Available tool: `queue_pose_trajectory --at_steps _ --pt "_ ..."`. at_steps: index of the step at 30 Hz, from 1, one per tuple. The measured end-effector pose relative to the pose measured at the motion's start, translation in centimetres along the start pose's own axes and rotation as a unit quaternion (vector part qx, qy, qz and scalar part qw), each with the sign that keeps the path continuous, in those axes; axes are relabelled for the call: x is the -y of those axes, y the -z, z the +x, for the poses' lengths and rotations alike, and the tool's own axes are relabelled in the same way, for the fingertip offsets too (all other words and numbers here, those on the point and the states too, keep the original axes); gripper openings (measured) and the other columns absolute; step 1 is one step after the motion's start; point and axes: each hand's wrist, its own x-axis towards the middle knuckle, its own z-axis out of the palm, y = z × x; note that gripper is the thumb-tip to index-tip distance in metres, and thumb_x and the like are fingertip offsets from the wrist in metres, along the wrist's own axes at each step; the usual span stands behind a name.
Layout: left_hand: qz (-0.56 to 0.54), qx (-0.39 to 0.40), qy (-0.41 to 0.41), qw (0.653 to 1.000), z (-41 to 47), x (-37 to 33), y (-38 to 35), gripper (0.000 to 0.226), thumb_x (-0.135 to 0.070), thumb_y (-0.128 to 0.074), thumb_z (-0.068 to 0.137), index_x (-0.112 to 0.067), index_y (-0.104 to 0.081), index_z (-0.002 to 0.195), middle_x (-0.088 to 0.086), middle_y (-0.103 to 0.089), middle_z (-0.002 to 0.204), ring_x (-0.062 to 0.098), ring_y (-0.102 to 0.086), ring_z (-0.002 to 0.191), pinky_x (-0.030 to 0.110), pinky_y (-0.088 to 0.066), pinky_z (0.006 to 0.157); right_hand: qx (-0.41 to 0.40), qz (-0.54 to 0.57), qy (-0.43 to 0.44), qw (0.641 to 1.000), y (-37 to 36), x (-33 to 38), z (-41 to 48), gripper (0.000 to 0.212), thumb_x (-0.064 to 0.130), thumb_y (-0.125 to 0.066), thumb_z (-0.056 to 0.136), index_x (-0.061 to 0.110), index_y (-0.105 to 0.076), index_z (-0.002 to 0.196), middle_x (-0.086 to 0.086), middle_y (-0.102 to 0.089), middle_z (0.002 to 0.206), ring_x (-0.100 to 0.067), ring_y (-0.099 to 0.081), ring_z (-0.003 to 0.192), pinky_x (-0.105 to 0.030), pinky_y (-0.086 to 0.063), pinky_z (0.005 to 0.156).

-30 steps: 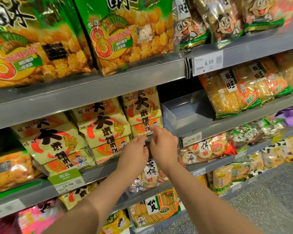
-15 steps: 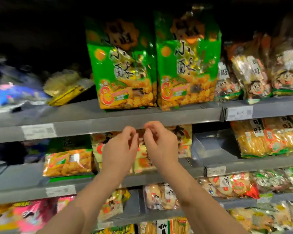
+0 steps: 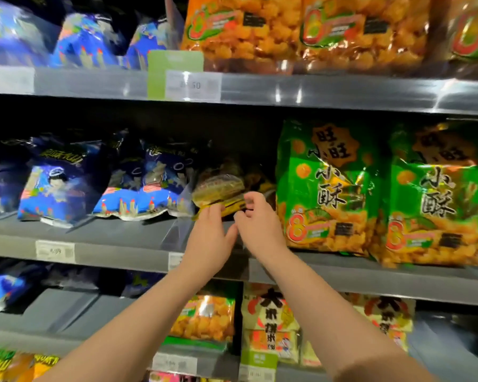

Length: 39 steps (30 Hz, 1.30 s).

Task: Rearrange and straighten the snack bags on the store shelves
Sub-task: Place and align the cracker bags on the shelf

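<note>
Grey metal store shelf point(image 3: 116, 238) carrying tall green foil snack bags point(image 3: 326, 186) standing right and blue foil bags point(image 3: 64, 186) leaning left, small yellow-brown plastic snack bag point(image 3: 218, 188) lying between them, left hand point(image 3: 209, 232) pinching its lower edge, right hand point(image 3: 257, 224) touching it with fingers loosely curled.

The green snack bag point(image 3: 324, 186) reads 旺旺 小酥 with a big 8 low on its front; the same print shows on its right-hand neighbour point(image 3: 439, 197). Below it, the rice cracker pack point(image 3: 271, 315) shows 大. The price tag point(image 3: 193, 86) above ends in 50.
</note>
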Motion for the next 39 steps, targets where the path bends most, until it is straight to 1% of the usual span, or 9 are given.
queue_pose_trajectory --at_steps 3,7,10,15,21,26,30,33,39 --pt "-0.026 0.048 0.03 0.998 2.5 1.4 -1.0 0.064 -0.029 -0.054 0.09 -0.009 -0.024 0.142 0.012 -0.035 0.141 0.025 -0.038 0.127 0.03 -0.036 0.097 -0.002 -0.025 -0.088 0.996 -1.3 0.1 4.0 0.051 0.025 -0.048 0.093 0.018 -0.031 0.14 -0.008 -0.045 0.136 -0.023 -0.051 0.111 -0.026 -0.034 0.075" --pt "-0.096 0.011 0.043 0.994 5.2 2.8 -2.0 0.072 -0.029 -0.061 0.085 -0.011 -0.022 0.142 0.014 -0.038 0.139 0.027 -0.04 0.125 0.042 -0.041 0.101 -0.054 -0.054 -0.102 0.992 -2.3 1.2 7.9 0.041 0.023 -0.046 0.094 0.002 -0.043 0.129 -0.016 -0.055 0.125 -0.031 -0.053 0.112 -0.029 -0.039 0.079" --pt "-0.124 -0.007 0.054 0.991 6.2 3.7 -2.3 0.08 -0.024 -0.062 0.083 -0.013 -0.014 0.146 0.014 -0.034 0.142 0.029 -0.036 0.13 0.045 -0.038 0.105 0.009 -0.069 -0.143 0.987 -2.8 2.8 10.7 0.037 0.017 -0.036 0.098 -0.004 -0.047 0.127 -0.019 -0.051 0.13 -0.033 -0.048 0.12 -0.033 -0.039 0.095" --pt "-0.165 0.036 0.108 0.98 6.5 4.1 -2.3 0.083 -0.022 -0.058 0.089 -0.016 0.001 0.148 0.009 -0.046 0.134 0.021 -0.051 0.112 0.025 -0.039 0.086 0.086 -0.036 -0.216 0.972 -4.3 3.6 13.9 0.053 0.036 -0.035 0.1 0.001 -0.03 0.14 -0.017 -0.035 0.144 -0.031 -0.036 0.131 -0.035 -0.031 0.109" --pt "-0.101 0.041 0.113 0.988 6.2 4.1 -2.5 0.045 -0.025 -0.059 0.087 -0.014 -0.038 0.125 0.008 -0.059 0.113 0.025 -0.057 0.096 0.03 -0.043 0.075 0.021 0.015 -0.23 0.973 -5.0 2.6 15.3 0.07 0.048 -0.054 0.089 0.007 -0.033 0.141 -0.015 -0.039 0.143 -0.031 -0.04 0.13 -0.039 -0.036 0.107" --pt "0.009 0.059 0.094 0.994 6.4 4.1 -2.6 0.029 -0.028 -0.053 0.089 -0.009 -0.049 0.11 0.011 -0.057 0.11 0.027 -0.054 0.098 0.031 -0.039 0.075 -0.003 0.156 -0.271 0.95 -4.0 2.6 14.4 0.043 0.025 -0.057 0.092 -0.003 -0.051 0.124 -0.014 -0.057 0.108 -0.027 -0.058 0.104 -0.022 -0.056 0.063" --pt "0.099 0.09 0.065 0.989 6.3 4.1 -2.5 0.035 -0.023 -0.054 0.089 -0.011 -0.051 0.122 0.012 -0.052 0.12 0.03 -0.052 0.106 0.035 -0.043 0.086 -0.014 0.205 -0.201 0.958 -2.6 2.5 12.5 0.038 0.015 -0.053 0.092 0.002 -0.05 0.127 -0.018 -0.058 0.12 -0.016 -0.056 0.079 -0.03 -0.055 0.07" --pt "0.11 0.081 0.064 0.989 6.1 3.7 -2.1 0.031 -0.021 -0.053 0.09 -0.011 -0.055 0.119 0.011 -0.054 0.118 0.029 -0.054 0.105 0.035 -0.044 0.083 -0.06 0.201 -0.19 0.959 -0.9 3.5 11.0 0.031 0.011 -0.049 0.094 -0.001 -0.05 0.122 -0.017 -0.058 0.083 -0.013 -0.046 0.057 -0.038 -0.055 0.083" --pt "0.024 -0.015 0.077 0.997 3.5 2.3 -0.2 0.026 -0.016 -0.046 0.09 -0.002 -0.066 0.084 0.011 -0.057 0.085 0.023 -0.05 0.073 0.031 -0.031 0.061 -0.071 0.278 -0.17 0.943 2.1 4.9 6.8 0.012 0.019 -0.055 0.092 0.011 -0.046 0.094 -0.002 -0.047 0.083 -0.015 -0.049 0.066 -0.035 -0.057 0.073"
